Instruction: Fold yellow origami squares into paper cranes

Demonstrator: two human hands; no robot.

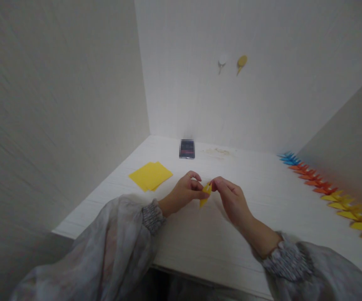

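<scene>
A small folded piece of yellow origami paper is held up above the white table, its narrow end pointing down. My left hand pinches it from the left between thumb and fingers. From the right, my right hand has its thumb and index finger pinched at the paper's upper end. The fine shape of the folds is too small to make out. To the left of my left hand, flat yellow paper sheets overlap on the table.
Along the right side runs a row of folded paper pieces, blue, orange-red and yellow. A dark, blurred square object lies near the back wall. White and yellow hooks are on that wall. Walls enclose both sides.
</scene>
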